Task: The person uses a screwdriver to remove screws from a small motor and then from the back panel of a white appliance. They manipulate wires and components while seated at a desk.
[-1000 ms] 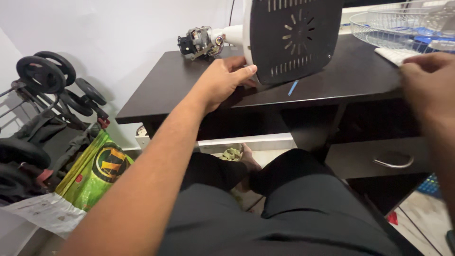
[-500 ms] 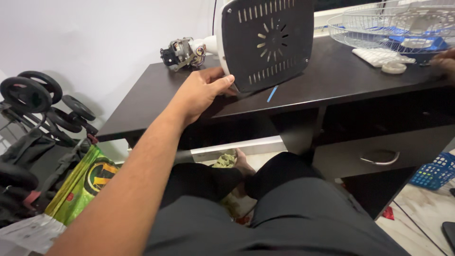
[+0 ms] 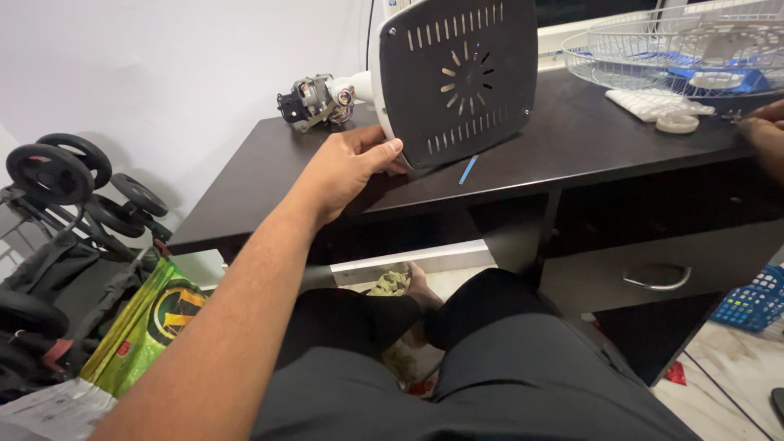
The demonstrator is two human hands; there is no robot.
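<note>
A fan base, dark and slotted on its underside with a white rim, stands on edge on the dark desk. My left hand grips its lower left edge. Behind the base lies the bare fan motor on a white neck. My right hand is at the far right edge, resting on the desk near a white ring and a flat white part; whether it holds anything is hidden. A thin blue stick lies on the desk under the base.
A white wire fan grille lies at the desk's back right. A drawer with a metal handle sits below. A folded stroller and a green-yellow bag stand at the left; a blue basket is on the floor right.
My view has shifted left and closer. My right hand has moved away to the right edge of the desk. The left hand keeps hold of the fan base.
</note>
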